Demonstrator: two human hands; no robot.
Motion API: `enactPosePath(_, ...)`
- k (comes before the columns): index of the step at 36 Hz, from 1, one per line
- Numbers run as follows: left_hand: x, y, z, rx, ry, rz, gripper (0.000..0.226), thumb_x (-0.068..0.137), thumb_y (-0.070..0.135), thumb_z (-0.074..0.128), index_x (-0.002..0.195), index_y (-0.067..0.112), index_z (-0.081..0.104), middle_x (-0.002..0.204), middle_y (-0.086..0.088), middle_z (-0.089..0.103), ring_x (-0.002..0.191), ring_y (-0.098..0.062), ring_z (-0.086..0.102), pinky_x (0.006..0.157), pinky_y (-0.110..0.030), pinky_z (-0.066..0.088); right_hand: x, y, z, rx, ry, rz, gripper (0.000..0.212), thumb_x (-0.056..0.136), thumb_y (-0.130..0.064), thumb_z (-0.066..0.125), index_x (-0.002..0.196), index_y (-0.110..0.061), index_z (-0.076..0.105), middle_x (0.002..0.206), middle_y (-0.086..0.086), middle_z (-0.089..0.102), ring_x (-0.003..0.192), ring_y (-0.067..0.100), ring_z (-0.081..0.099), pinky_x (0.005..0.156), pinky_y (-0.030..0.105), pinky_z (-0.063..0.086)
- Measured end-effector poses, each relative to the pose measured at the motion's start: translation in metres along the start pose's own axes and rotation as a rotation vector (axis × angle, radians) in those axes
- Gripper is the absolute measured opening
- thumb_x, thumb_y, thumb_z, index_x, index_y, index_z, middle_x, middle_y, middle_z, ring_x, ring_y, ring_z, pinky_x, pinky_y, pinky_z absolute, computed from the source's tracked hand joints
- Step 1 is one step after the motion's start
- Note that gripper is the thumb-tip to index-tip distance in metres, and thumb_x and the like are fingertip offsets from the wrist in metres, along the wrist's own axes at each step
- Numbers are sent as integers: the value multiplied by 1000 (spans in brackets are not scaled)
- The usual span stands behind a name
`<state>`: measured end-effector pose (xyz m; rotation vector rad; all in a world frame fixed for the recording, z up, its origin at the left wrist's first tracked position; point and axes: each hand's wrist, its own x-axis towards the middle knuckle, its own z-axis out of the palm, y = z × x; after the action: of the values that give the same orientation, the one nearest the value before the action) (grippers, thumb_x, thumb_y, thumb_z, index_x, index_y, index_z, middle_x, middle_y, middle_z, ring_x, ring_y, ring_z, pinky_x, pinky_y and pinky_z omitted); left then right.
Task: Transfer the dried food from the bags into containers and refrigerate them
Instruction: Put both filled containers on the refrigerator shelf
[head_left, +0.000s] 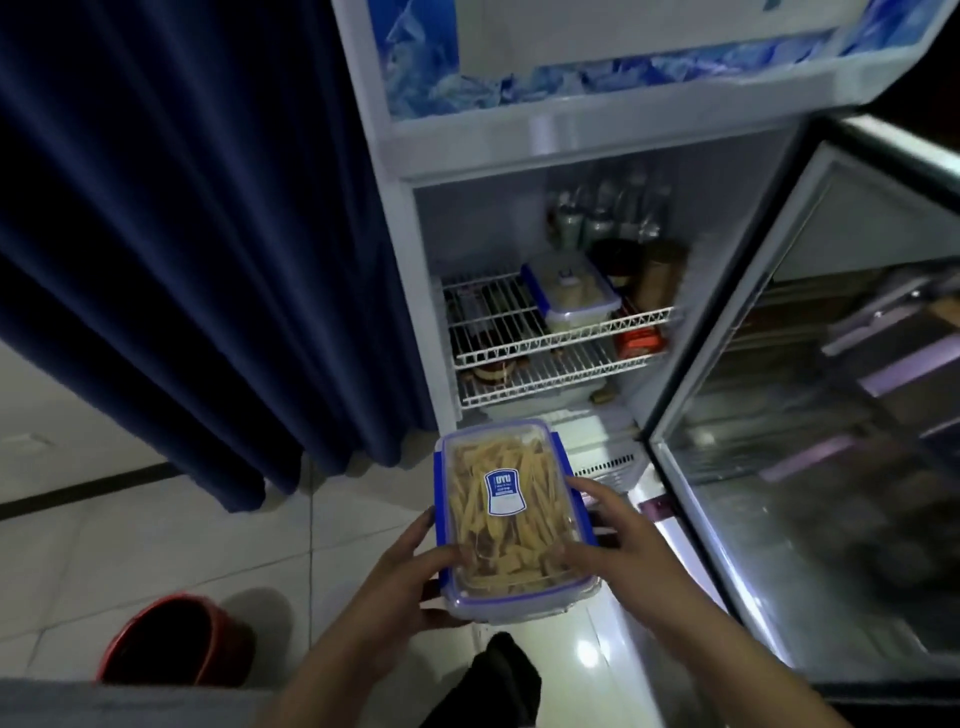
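Standing on pale floor tiles (156, 551), both hands' fingers grip one container (511, 519); a second container (569, 288) sits on the fridge's wire shelf (498, 332) at one o'clock.

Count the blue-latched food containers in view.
2: one container of dried food held between both hands before the open fridge, one on its upper wire shelf. Others may be hidden.

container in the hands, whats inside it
The container holds pale yellow dried strips, seen through its clear lid. A blue-and-white label hides some of them; lower layers can't be seen.
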<state>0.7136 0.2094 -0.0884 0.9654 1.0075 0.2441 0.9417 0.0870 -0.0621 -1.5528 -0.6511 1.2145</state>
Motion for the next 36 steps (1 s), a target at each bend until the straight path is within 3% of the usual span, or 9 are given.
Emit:
enactPosePath(3,38,25,2,13,-21,-1,83,64,41,87,136,49,46,111,-3,76,98,-26,75,73,-42,61,36,-7,-8,37,56,26,62,71,-9,86,120,-43,66,111,9,72,100,25,71,71,31,58)
enactPosePath(5,61,40,6,4,-26,-15,78,63,38,86,131,51,49,109,-4,77,96,-26,75,72,-43,61,56,-12,-13,61,80,59,58,79,-4,80,118,-45,68,112,8,72,103,28,70,70,33,58)
enactPosePath(9,100,66,9,-21,-38,-38,70,63,36,86,124,53,53,107,-2,77,94,-24,75,72,-42,61,92,-28,-20,86,126,74,56,67,-17,81,113,-48,70,107,-2,75,100,25,72,69,33,58)
enactPosePath(15,157,100,5,-18,-4,-9,60,84,22,76,132,50,51,110,-1,76,96,-24,75,72,-40,60,152,-38,-30,110,136,73,59,83,5,70,113,-46,71,104,-6,75,89,18,75,63,27,57)
enactPosePath(24,209,144,12,-87,119,-48,55,82,17,77,121,51,56,107,2,77,96,-22,75,73,-41,61,233,-62,-42,152,89,160,58,83,0,72,114,-48,69,107,-4,74,83,15,75,60,28,56)
enactPosePath(28,226,162,23,-133,185,-53,51,81,18,77,120,46,58,114,-2,73,105,-26,69,64,-34,58,270,-72,-48,127,70,215,58,83,2,70,117,-45,66,108,-1,74,96,23,71,73,41,59)
enactPosePath(31,232,172,33,-157,232,-45,50,84,18,73,124,43,57,114,3,71,109,-24,66,80,-41,56,286,-79,-51,101,59,253,58,83,0,71,120,-44,63,105,0,74,96,22,69,78,45,57)
enactPosePath(33,235,176,38,-152,269,-18,50,88,16,69,128,41,53,115,3,71,108,-24,65,89,-43,52,296,-82,-54,71,45,260,59,82,2,71,120,-42,63,100,5,74,90,23,69,80,49,57)
enactPosePath(36,237,177,45,-130,280,61,51,92,14,67,134,38,51,114,2,74,104,-21,71,87,-40,54,311,-88,-61,27,22,256,60,81,10,62,122,-34,63,73,9,72,71,21,67,78,47,59)
